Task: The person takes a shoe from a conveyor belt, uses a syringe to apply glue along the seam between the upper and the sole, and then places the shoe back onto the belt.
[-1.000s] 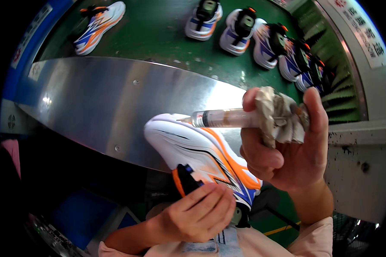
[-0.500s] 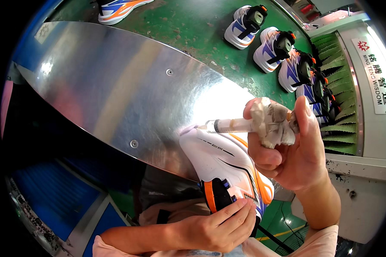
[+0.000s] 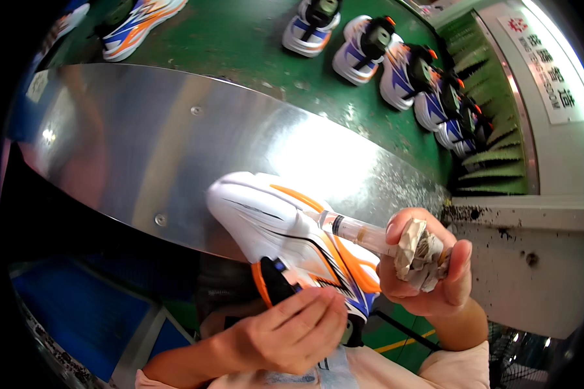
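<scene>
A white sports shoe point(image 3: 258, 217) with orange, blue and black markings lies tilted at the near edge of the metal plate, its toe pointing left. My left hand point(image 3: 298, 329) has its fingers closed on the shoe near the ankle opening. In my right hand point(image 3: 428, 266) is a clear syringe point(image 3: 360, 233), gripped around crumpled pale wrapping point(image 3: 422, 254) at its back end. The syringe tip meets the shoe's side by the orange stripe; whether it touches or hovers just above, I cannot tell.
Behind the metal plate point(image 3: 120, 129) runs a green belt point(image 3: 240, 45) carrying several similar shoes point(image 3: 363, 48). A machine opening with green strip curtains point(image 3: 493, 170) stands at the right. Blue panels point(image 3: 78, 311) are at the lower left.
The view has shifted, and the shoe appears turned more on its side. The syringe tip has moved from the toe edge back along the side to the orange stripe. Both hands keep their hold.
</scene>
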The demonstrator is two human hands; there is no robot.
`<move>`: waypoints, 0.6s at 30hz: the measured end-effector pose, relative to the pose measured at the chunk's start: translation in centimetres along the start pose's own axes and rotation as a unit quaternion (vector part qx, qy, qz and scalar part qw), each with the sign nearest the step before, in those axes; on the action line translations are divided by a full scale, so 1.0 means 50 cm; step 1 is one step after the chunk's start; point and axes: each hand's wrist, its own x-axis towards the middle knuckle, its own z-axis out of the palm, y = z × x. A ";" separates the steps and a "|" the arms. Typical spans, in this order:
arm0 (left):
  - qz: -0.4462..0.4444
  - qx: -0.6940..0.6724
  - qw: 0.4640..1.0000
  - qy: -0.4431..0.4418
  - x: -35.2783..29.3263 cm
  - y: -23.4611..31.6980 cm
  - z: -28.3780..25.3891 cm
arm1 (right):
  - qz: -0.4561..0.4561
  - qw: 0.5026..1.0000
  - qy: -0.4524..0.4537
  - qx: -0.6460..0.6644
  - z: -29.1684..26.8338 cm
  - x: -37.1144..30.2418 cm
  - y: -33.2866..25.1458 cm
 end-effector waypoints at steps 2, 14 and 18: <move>0.003 0.013 1.000 -0.002 0.001 0.002 -0.001 | -0.007 1.000 0.010 0.028 -0.012 -0.031 0.028; 0.000 0.037 0.997 -0.071 0.035 0.011 -0.012 | -0.025 0.996 0.010 0.083 -0.054 -0.147 0.103; -0.018 0.048 0.996 -0.073 0.042 0.017 -0.006 | -0.006 0.995 0.011 0.098 -0.077 -0.180 0.116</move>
